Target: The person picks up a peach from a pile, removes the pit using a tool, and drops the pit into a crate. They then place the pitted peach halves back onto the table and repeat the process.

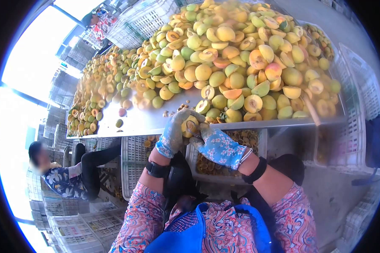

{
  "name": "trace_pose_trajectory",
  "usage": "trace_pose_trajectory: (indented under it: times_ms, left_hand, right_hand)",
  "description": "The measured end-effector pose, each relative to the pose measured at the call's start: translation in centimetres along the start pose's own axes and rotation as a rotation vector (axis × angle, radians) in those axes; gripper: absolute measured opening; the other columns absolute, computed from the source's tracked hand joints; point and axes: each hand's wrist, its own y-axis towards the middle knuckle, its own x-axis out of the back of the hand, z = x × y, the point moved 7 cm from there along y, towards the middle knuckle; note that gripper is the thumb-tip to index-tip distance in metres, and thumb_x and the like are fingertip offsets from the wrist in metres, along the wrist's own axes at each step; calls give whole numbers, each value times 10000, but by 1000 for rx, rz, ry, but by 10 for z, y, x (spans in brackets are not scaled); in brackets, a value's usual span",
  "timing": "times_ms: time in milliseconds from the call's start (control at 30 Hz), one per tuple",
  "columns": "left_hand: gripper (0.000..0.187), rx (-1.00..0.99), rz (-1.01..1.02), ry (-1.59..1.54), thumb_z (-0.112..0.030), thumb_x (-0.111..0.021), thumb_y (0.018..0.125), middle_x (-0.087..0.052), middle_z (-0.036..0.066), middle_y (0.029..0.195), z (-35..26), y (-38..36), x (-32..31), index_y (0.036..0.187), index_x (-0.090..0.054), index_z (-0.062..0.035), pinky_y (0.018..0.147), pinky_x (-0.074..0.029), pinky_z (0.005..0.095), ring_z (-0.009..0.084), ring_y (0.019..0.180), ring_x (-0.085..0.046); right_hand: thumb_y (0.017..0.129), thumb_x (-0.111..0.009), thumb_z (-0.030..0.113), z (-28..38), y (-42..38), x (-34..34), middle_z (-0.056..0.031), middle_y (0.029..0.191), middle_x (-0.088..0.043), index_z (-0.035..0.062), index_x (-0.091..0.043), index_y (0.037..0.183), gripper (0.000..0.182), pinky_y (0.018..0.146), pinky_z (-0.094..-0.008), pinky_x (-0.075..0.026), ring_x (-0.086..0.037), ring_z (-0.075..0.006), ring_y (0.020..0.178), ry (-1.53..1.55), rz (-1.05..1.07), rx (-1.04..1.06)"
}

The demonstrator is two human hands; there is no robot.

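Both my hands wear blue flowered gloves with soiled fingers and meet at the near edge of the metal table. My left hand is wrapped round a yellow fruit half, its cut side with the dark pit area facing up. At the fruit's right side, my right hand has its fingers bent and pressed together; whether it holds a small tool is hidden. Just beyond lies a big heap of halved yellow-green fruit, with a few loose pits near my fingertips.
Below the table edge stand a white crate and another crate of fruit pieces. A wooden handle leans at the right edge, near a white crate. A person sits at left; another person is farther back.
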Motion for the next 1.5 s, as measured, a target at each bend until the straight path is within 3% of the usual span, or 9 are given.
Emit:
trace_pose_trajectory:
  times_ms: [67, 500, 667, 833, 933, 967, 1067, 1200, 1500]
  left_hand:
    - [470, -247, 155, 726, -417, -447, 964, -669, 163, 970, -18, -2, -12, 1050, -612, 15, 817, -554, 363, 244, 889, -663]
    - [466, -186, -182, 143, -440, -488, 974, -648, 101, 839, 3, -5, 0, 955, -637, 1, 690, -526, 301, 171, 779, -633]
    - [496, 24, -170, 198, -485, -500, 955, -634, 89, 839, 23, 4, 6, 942, -622, -4, 702, -518, 296, 162, 759, -619]
    - [554, -176, -223, 210, -531, -467, 953, -642, 89, 834, 12, -4, 3, 917, -624, -1, 698, -515, 296, 155, 750, -618]
    - [565, -127, -190, 182, -538, -466, 950, -645, 93, 846, 13, 0, 4, 918, -627, 2, 704, -514, 298, 158, 747, -617]
    - [556, -193, -93, 377, -526, -466, 955, -646, 93, 835, 11, 5, 2, 921, -629, 5, 712, -515, 301, 161, 745, -617]
    - [523, -206, 42, 541, -477, -478, 966, -656, 100, 825, 19, 13, 10, 918, -640, 18, 723, -526, 311, 167, 751, -625]
    - [391, -54, 27, 362, -361, -535, 934, -682, 117, 862, 30, 17, 15, 918, -647, 13, 701, -532, 307, 194, 753, -648]
    - [561, -233, -245, 304, -512, -498, 953, -669, 128, 842, 49, 17, 40, 874, -647, 22, 701, -544, 313, 198, 754, -640]
  right_hand:
    - [938, -532, 357, -5, 1, -7, -299, 959, -618, -50, -552, 1073, 429, 788, -485, -482, -598, -445, 922, 127, 37, -14]
    - [918, -552, 341, -5, -10, -19, -310, 970, -628, -67, -555, 1123, 457, 831, -478, -473, -592, -458, 962, 673, 368, -602]
    - [914, -556, 335, -16, 4, -17, -213, 762, -644, -70, -577, 1061, 431, 651, -433, -511, -637, -317, 683, 210, 2, -61]
    - [941, -554, 311, 1, -10, -7, -31, 611, -530, 29, -546, 1139, 344, 392, -311, -399, -497, -138, 456, 766, 432, -528]
    - [942, -546, 307, 10, 8, -5, -87, 657, -589, -6, -561, 1132, 367, 482, -345, -471, -563, -175, 528, 108, -40, 81]
    - [912, -557, 318, -16, 1, -19, -306, 960, -640, -70, -529, 1147, 454, 804, -459, -499, -616, -445, 956, 212, 183, -169]
    - [910, -566, 323, -5, -5, -7, -305, 965, -640, -68, -529, 1150, 460, 823, -454, -492, -616, -439, 959, 317, 333, -339]
    - [947, -525, 311, -11, -15, -24, -14, 545, -480, 34, -507, 1194, 372, 348, -283, -387, -488, -131, 412, 776, 479, -549]
    - [943, -524, 323, -14, -9, -20, -51, 591, -528, 21, -503, 1187, 389, 339, -319, -410, -486, -169, 404, 423, 330, -417]
